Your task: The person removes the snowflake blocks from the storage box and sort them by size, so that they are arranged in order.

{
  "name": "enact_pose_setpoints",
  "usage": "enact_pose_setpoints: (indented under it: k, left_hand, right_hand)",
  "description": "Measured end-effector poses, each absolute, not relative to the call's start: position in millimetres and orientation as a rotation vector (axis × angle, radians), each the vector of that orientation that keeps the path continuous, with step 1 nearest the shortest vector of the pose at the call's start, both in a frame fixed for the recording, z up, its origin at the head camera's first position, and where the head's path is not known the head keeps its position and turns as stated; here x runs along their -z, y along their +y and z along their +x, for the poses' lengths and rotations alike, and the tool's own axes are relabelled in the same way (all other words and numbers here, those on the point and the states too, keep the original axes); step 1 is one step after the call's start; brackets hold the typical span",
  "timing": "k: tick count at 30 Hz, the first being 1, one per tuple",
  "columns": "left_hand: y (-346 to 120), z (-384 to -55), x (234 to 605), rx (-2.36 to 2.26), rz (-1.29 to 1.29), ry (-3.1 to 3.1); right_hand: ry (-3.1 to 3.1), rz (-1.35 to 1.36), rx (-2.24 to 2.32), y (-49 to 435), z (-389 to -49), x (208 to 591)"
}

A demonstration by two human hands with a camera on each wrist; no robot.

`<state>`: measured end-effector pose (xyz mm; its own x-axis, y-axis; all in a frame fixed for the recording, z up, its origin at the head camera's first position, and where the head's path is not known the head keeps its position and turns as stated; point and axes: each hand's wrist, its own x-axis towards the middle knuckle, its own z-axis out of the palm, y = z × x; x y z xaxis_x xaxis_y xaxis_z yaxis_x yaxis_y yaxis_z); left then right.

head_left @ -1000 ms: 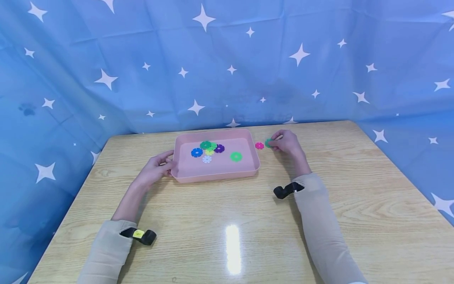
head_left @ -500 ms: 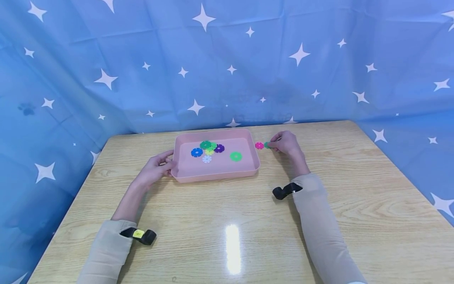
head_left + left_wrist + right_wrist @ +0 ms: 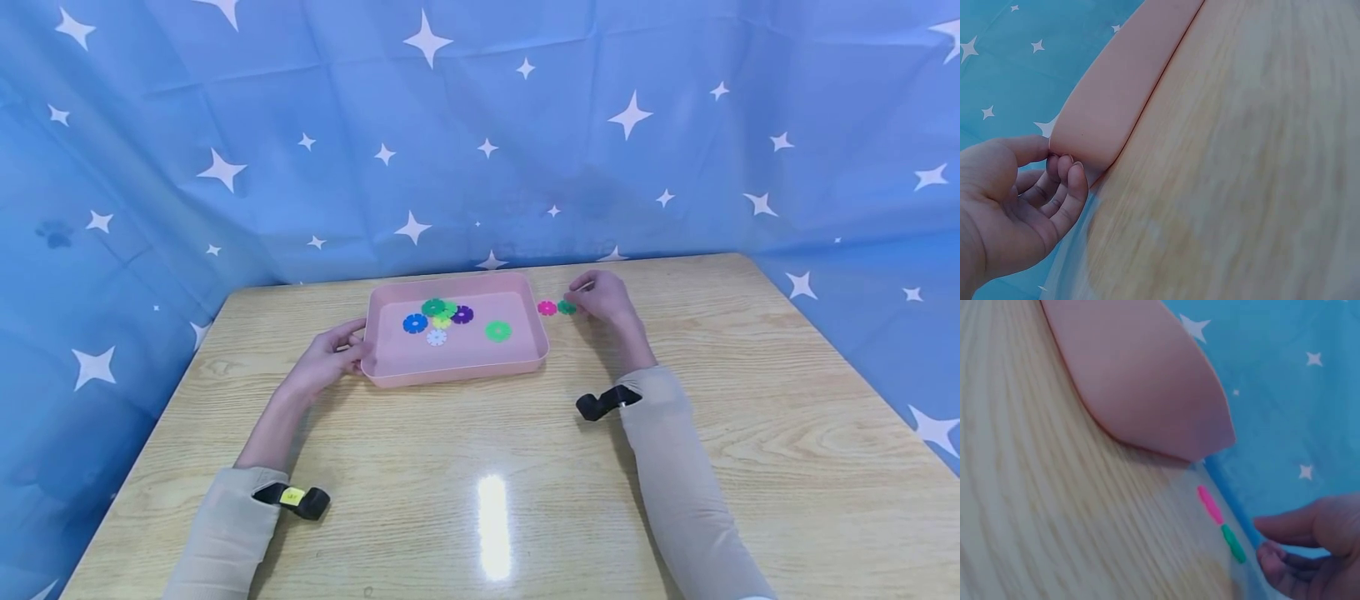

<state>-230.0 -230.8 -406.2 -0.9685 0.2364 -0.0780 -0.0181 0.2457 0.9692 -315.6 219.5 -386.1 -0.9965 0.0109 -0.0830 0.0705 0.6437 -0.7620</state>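
My left hand (image 3: 324, 357) grips the left end of a pink tray (image 3: 450, 377); in the left wrist view its thumb and fingertips meet at the tray's corner (image 3: 1094, 119). Inside the tray lie several notched plastic snowflake discs, among them a blue disc (image 3: 415, 323), a purple disc (image 3: 462, 314), a white disc (image 3: 437, 337) and a bright green disc (image 3: 498, 331). Right of the tray, a pink disc (image 3: 547, 307) and a green disc (image 3: 566, 307) lie edge to edge on the table. My right hand (image 3: 603, 296) hovers just beside the green disc, holding nothing, thumb and fingers slightly parted.
The wooden table (image 3: 405, 492) ends at the back against a blue curtain (image 3: 480, 100) with white stars. A black wrist strap with a camera (image 3: 600, 406) sits on the right sleeve, a similar one (image 3: 300, 502) on the left. Light glares on the table's front middle.
My right hand had the green disc in its fingers, shifted it left against the pink disc, let go and lifted slightly away. The left hand and tray stay as they were.
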Motion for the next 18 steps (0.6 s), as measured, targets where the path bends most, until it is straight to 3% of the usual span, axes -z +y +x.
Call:
enact_pose_setpoints:
  k: [18]
  left_hand:
    - [-232,-233,409,-1.789,0.185,2.319]
  right_hand:
    - [2.797,-0.296,1.452,164,-307,362]
